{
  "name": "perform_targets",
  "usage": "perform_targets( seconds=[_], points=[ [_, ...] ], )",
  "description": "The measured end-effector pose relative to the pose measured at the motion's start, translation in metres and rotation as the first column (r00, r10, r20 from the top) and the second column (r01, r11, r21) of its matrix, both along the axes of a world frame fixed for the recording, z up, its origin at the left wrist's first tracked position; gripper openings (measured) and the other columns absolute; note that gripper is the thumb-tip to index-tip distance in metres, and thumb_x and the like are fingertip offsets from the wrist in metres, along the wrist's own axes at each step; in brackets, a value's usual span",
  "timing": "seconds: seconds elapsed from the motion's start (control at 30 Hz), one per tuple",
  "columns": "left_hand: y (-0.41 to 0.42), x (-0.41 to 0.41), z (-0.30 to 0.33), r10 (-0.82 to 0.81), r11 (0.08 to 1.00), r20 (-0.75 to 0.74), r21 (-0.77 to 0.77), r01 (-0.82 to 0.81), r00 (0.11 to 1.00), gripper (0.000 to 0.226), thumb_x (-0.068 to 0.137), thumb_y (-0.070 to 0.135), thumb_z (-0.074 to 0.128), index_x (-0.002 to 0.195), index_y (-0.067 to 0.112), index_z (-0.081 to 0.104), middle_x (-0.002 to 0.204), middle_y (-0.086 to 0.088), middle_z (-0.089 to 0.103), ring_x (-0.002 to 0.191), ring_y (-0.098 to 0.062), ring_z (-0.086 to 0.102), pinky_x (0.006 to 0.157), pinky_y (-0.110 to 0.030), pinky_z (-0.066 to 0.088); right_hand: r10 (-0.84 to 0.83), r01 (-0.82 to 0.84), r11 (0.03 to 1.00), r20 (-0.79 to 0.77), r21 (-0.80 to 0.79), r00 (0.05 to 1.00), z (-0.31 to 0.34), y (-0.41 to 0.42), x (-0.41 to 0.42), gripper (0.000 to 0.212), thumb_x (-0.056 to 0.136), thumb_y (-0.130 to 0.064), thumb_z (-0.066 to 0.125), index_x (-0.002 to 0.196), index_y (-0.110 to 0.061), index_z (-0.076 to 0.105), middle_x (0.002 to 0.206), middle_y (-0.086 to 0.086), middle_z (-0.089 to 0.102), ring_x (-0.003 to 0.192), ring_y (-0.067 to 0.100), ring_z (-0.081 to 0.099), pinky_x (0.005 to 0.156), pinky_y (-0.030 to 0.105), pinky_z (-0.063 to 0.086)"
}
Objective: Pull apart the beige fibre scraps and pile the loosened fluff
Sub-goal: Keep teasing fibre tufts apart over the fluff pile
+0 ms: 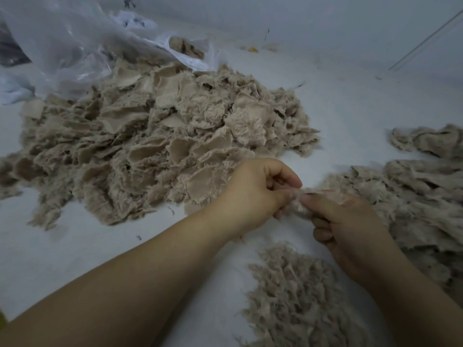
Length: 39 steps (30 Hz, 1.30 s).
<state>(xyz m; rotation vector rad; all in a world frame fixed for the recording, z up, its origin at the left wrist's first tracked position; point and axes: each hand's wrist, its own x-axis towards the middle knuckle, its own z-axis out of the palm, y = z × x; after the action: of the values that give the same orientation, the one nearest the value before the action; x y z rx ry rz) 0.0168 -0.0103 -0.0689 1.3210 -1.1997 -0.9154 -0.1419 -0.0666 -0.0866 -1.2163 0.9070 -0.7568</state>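
A big heap of beige fibre scraps [160, 136] covers the white surface left of centre. My left hand [253, 194] and my right hand [345, 226] meet just in front of it. Both pinch one small beige scrap [299, 207] between thumbs and fingers, held a little above the surface. A pile of loosened fluff [300, 299] lies directly below the hands, near the bottom edge. More beige fibre pieces [413, 209] lie spread to the right of my right hand.
A crumpled clear plastic bag [82, 43] lies behind the heap at the upper left, with some beige scraps inside its mouth. A small separate beige clump [431, 141] sits at the right edge. Tiny bits of debris [253, 49] dot the white surface at the back.
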Motion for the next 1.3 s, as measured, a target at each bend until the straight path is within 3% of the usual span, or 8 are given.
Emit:
perform_targets(
  seconds=[0.1,0.23,0.33,0.47,0.57,0.77,1.0,1.3],
  points=[
    [-0.0012,0.0013,-0.0013,0.014,0.999,-0.011,-0.034,-0.014,1.0,0.027,0.084,-0.013,0.063,0.085,0.014,0.069,0.07,-0.005,0.06,0.054,-0.009,0.056,0.05,-0.024,0.049,0.031,-0.03,0.999,-0.01,0.024,0.999,-0.0006,-0.002,-0.0016,0.035,0.087,-0.005,0.065,0.056,-0.021,0.065,0.057,-0.002,0.034,0.044,0.006,0.026,0.038,0.019,0.026],
    [0.0003,0.0015,0.0006,-0.017,0.999,0.005,-0.043,0.017,1.0,0.032,0.086,-0.017,0.056,0.091,0.012,0.071,0.075,0.001,0.061,0.064,-0.006,0.055,0.061,-0.017,0.045,0.022,-0.021,0.998,-0.02,0.067,1.0,0.0011,-0.004,-0.0029,0.031,0.087,0.0,0.063,0.06,-0.016,0.06,0.06,0.003,0.031,0.044,0.008,0.028,0.038,0.019,0.029],
    [0.0009,0.0009,0.0008,-0.031,0.999,0.042,-0.032,0.032,0.999,0.036,0.086,-0.017,0.053,0.094,0.011,0.074,0.076,-0.011,0.064,0.065,-0.021,0.051,0.063,-0.029,0.042,0.033,-0.03,0.998,-0.045,0.052,0.998,0.0006,-0.0039,-0.003,0.031,0.084,0.001,0.065,0.06,-0.019,0.068,0.061,0.006,0.041,0.045,0.008,0.033,0.039,0.02,0.031],
    [0.0007,0.0003,0.0005,-0.035,0.999,0.022,-0.03,0.035,0.999,0.041,0.084,-0.021,0.049,0.099,0.008,0.073,0.08,-0.005,0.063,0.07,-0.024,0.052,0.067,-0.033,0.043,0.091,-0.09,0.996,-0.082,0.011,0.993,0.0021,-0.0014,-0.0029,0.011,0.074,-0.016,0.077,0.064,-0.015,0.072,0.063,0.008,0.045,0.049,0.009,0.034,0.041,0.019,0.033],
    [-0.0001,0.0004,-0.0003,0.0,0.999,0.01,-0.033,0.0,1.0,0.036,0.086,-0.018,0.052,0.102,0.008,0.07,0.08,0.0,0.061,0.07,-0.021,0.053,0.065,-0.028,0.045,0.1,-0.099,0.995,-0.068,0.007,0.993,0.0038,0.0001,-0.0032,0.028,0.056,-0.039,0.08,0.059,-0.015,0.067,0.056,0.002,0.042,0.048,0.009,0.033,0.04,0.019,0.032],
    [-0.002,0.0022,-0.0024,0.144,0.988,-0.017,-0.047,-0.145,0.989,0.031,0.09,-0.011,0.056,0.083,0.016,0.069,0.064,0.006,0.06,0.053,-0.003,0.052,0.054,-0.019,0.042,-0.014,0.013,0.996,0.004,0.091,1.0,0.0029,-0.0008,-0.0026,0.04,0.053,-0.034,0.078,0.07,-0.003,0.059,0.056,0.006,0.036,0.046,0.011,0.032,0.036,0.019,0.03],
    [-0.0008,0.0057,0.0037,0.11,0.992,-0.086,-0.048,-0.115,0.99,0.031,0.086,-0.014,0.059,0.075,0.013,0.069,0.057,-0.002,0.06,0.052,-0.016,0.052,0.048,-0.022,0.041,-0.104,0.089,0.987,0.105,0.135,0.989,0.0039,-0.0013,-0.0029,0.029,0.073,-0.02,0.072,0.054,-0.012,0.051,0.054,0.003,0.033,0.044,0.01,0.026,0.034,0.018,0.025],
    [-0.0013,0.0077,0.0054,0.081,0.996,-0.205,-0.008,-0.084,0.975,0.029,0.083,-0.021,0.056,0.073,0.004,0.067,0.061,-0.017,0.056,0.049,-0.022,0.046,0.052,-0.03,0.036,-0.168,0.148,0.978,0.134,0.145,0.977,0.0032,0.0003,-0.0005,0.05,0.093,-0.01,0.061,0.043,-0.018,0.058,0.049,0.001,0.044,0.041,0.008,0.033,0.034,0.018,0.024]
  ],
)
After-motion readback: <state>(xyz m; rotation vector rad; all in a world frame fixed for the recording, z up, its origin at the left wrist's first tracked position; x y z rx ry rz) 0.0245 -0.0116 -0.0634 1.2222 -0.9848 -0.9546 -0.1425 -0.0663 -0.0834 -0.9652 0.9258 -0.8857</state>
